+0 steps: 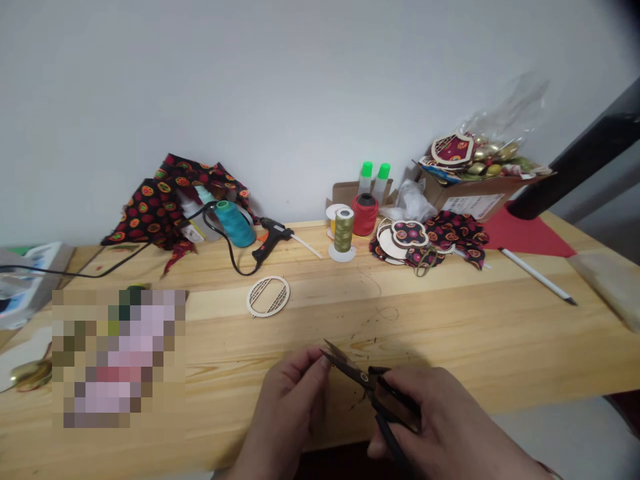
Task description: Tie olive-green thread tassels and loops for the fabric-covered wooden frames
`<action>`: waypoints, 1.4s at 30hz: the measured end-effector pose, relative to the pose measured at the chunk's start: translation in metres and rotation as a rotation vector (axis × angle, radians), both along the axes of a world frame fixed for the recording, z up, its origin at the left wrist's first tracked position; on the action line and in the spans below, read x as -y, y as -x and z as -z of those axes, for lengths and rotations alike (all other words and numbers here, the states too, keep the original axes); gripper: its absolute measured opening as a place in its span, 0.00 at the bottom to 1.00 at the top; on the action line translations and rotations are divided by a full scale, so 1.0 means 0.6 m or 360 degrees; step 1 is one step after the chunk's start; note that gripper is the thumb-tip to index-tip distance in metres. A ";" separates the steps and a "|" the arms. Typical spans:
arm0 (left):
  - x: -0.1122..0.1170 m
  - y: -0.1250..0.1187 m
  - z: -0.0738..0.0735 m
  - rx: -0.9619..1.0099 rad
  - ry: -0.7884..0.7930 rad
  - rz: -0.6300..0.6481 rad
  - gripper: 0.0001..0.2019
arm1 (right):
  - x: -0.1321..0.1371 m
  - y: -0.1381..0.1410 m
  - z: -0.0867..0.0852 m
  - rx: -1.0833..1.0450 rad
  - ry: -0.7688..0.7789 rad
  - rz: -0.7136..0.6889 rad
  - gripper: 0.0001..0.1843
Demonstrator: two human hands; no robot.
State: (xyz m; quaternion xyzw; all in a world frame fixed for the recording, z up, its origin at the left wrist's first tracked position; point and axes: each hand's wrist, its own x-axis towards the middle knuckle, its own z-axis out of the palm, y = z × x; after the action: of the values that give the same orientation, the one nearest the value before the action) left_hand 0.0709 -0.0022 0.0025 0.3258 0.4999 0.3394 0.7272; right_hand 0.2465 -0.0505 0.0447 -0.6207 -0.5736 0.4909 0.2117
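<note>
My right hand grips a pair of dark scissors by the handles, its blades parted a little and pointing up and left. The blade tips reach the fingertips of my left hand, which is closed in a pinch. Whatever lies between those left fingers is too small or hidden to make out. Beyond my hands, an oval wooden frame with lattice cut-outs lies flat on the wooden table. Dark thread scraps are scattered near the scissors.
A black glue gun with a cable, a teal thread cone, an olive spool and a red cone stand along the wall. At right are patterned fabric pieces, a filled cardboard box and a white pen. A blurred-out patch covers the left.
</note>
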 end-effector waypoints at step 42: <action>-0.009 0.004 0.015 0.0032 -0.0053 -0.0266 0.11 | 0.003 -0.004 0.031 -0.0444 0.0227 0.0009 0.10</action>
State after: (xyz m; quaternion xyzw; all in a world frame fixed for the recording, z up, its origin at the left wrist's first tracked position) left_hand 0.0685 0.0030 -0.0065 0.2917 0.5123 0.4104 0.6958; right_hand 0.2492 -0.0523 0.0262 -0.5615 -0.5004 0.6113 0.2461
